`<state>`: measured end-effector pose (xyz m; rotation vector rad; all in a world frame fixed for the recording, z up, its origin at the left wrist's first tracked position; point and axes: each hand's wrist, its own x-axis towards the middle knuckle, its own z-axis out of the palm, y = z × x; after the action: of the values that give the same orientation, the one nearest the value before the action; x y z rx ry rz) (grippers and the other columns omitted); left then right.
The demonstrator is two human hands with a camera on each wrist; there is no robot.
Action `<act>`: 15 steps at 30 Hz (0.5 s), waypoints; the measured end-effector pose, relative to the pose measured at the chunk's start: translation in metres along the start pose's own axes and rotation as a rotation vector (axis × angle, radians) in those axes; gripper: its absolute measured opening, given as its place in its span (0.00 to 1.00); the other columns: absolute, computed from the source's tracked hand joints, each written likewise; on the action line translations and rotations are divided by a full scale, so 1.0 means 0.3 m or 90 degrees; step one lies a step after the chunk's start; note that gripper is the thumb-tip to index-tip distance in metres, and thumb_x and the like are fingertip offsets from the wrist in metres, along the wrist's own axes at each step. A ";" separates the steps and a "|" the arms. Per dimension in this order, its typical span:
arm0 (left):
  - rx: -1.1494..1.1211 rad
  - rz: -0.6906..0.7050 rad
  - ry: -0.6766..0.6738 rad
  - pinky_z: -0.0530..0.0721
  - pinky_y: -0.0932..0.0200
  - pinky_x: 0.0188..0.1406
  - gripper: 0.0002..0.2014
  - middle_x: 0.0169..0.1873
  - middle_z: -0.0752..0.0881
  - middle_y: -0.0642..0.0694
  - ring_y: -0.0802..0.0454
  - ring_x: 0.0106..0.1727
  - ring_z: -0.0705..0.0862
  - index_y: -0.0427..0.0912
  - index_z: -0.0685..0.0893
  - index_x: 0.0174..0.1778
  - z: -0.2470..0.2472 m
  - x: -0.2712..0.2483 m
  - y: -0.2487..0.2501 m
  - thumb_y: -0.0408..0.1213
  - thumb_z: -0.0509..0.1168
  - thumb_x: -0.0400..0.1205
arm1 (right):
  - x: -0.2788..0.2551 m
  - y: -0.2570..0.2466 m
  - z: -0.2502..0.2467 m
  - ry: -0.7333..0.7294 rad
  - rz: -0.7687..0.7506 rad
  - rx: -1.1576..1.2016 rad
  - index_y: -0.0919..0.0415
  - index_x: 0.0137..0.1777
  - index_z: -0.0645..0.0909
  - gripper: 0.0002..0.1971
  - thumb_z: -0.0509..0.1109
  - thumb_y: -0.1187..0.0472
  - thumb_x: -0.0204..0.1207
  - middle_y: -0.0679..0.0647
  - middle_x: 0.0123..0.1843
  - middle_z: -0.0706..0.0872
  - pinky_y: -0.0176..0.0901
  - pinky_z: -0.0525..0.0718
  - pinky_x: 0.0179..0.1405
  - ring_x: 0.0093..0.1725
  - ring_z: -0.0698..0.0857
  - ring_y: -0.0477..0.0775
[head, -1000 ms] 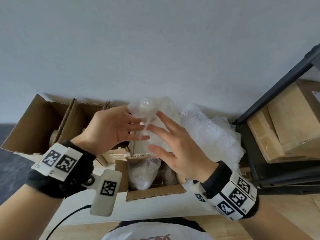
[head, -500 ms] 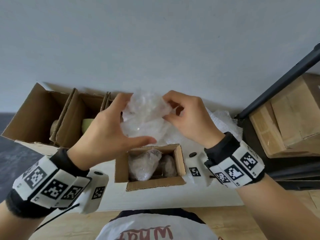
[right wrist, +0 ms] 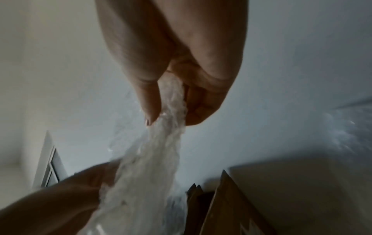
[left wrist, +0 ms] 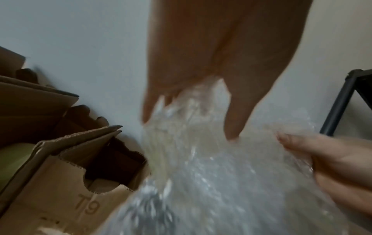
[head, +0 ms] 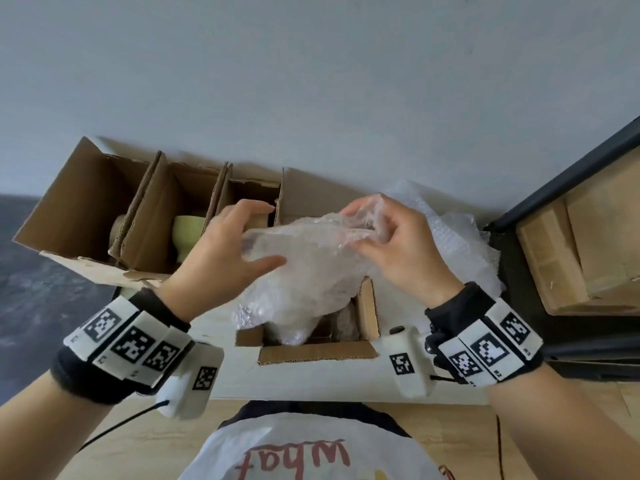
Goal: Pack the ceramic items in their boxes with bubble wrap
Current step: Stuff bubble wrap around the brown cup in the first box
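Cardboard dominates the table [head: 311, 382]: a row of three open boxes [head: 104, 216] stands against the wall at the far left, and a smaller open box [head: 367, 308] sits nearer the person, in the middle. To the right, a loose heap of bubble wrap [head: 460, 244] lies on the table beside a dark metal shelf frame [head: 571, 168] that carries large cardboard cartons [head: 588, 244].

A crumpled sheet of bubble wrap [head: 311, 265] is held in the air above the small box, hiding most of its opening — its lower end hangs down to the box's rim. The left hand [head: 221, 258] grips the sheet's left part, thumb underneath and fingers curved over the top. The right hand [head: 398, 247] pinches the bunched upper right end between thumb and curled fingers (the right wrist view shows the twisted wrap squeezed there).

In the row of boxes, the middle one holds a pale green ceramic piece [head: 188, 233], and the left one holds a beige rounded item [head: 119, 226], partly hidden by a flap. The third box's contents are blocked by the left hand. Inside the small box only a bit of wrapped material shows at the right; what it is cannot be told.
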<state>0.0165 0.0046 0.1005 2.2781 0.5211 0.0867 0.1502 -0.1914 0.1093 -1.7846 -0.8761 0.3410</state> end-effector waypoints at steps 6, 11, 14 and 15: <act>-0.260 -0.267 -0.188 0.82 0.44 0.55 0.38 0.63 0.81 0.58 0.52 0.62 0.81 0.69 0.67 0.70 0.027 -0.057 -0.016 0.69 0.67 0.62 | -0.091 0.083 0.026 0.099 0.253 0.324 0.54 0.46 0.84 0.12 0.76 0.71 0.69 0.55 0.50 0.90 0.41 0.87 0.41 0.50 0.90 0.54; -0.472 -0.344 -0.002 0.85 0.58 0.41 0.24 0.47 0.87 0.50 0.57 0.47 0.88 0.51 0.78 0.63 0.093 -0.070 -0.029 0.54 0.71 0.73 | -0.100 0.088 0.021 0.174 0.258 0.358 0.58 0.47 0.83 0.10 0.76 0.69 0.68 0.52 0.45 0.91 0.41 0.87 0.38 0.46 0.90 0.52; -0.407 -0.331 0.087 0.80 0.48 0.59 0.35 0.50 0.82 0.56 0.54 0.60 0.80 0.55 0.73 0.70 0.092 -0.067 -0.053 0.61 0.72 0.67 | -0.086 0.064 -0.013 0.158 0.230 0.376 0.57 0.48 0.83 0.13 0.77 0.62 0.63 0.56 0.48 0.89 0.53 0.87 0.48 0.49 0.89 0.57; -0.450 -0.331 0.006 0.80 0.44 0.58 0.37 0.51 0.84 0.57 0.53 0.60 0.81 0.57 0.74 0.68 0.088 -0.066 -0.050 0.66 0.72 0.64 | -0.081 0.058 -0.019 0.128 0.223 0.395 0.57 0.49 0.83 0.14 0.77 0.62 0.63 0.57 0.50 0.89 0.52 0.88 0.47 0.50 0.89 0.58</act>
<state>-0.0008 -0.0123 0.0735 1.4125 0.9055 0.0157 0.1439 -0.2153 0.0914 -1.3481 -0.2609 0.5775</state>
